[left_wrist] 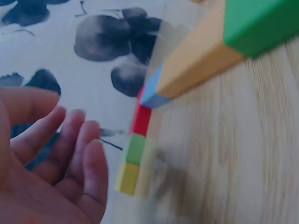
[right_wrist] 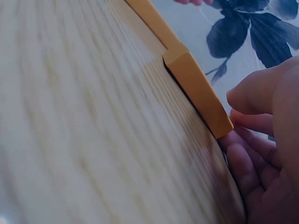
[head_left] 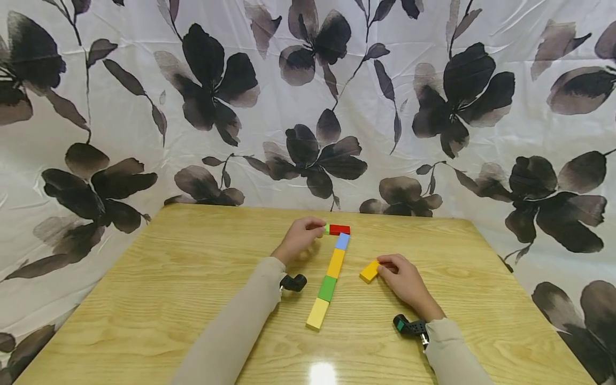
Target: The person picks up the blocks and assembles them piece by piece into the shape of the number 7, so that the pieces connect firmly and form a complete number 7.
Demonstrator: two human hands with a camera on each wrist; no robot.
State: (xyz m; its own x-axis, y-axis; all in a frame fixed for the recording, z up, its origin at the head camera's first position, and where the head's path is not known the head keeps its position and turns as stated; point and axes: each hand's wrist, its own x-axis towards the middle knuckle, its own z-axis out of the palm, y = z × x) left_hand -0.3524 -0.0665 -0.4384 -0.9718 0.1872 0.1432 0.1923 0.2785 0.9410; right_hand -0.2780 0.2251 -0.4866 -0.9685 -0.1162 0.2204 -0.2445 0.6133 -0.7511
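My left hand (head_left: 301,239) hovers at the left end of a short row at the back, fingers loosely bent and holding nothing. This row has a red block (head_left: 339,229), a light green block (left_wrist: 135,148) and a small yellow block (left_wrist: 127,178); the hand hides the yellow one in the head view. My right hand (head_left: 405,279) is at the far right end of a loose orange-yellow block (head_left: 369,272). Its fingers touch that end, while the thumb looks slightly apart in the right wrist view.
A slanting line runs toward me from the red block: a blue block (head_left: 343,241), an orange-yellow block (head_left: 336,263), a green block (head_left: 327,289) and a pale yellow block (head_left: 317,314). They lie on a wooden table (head_left: 192,299). A flowered cloth (head_left: 385,160) hangs behind.
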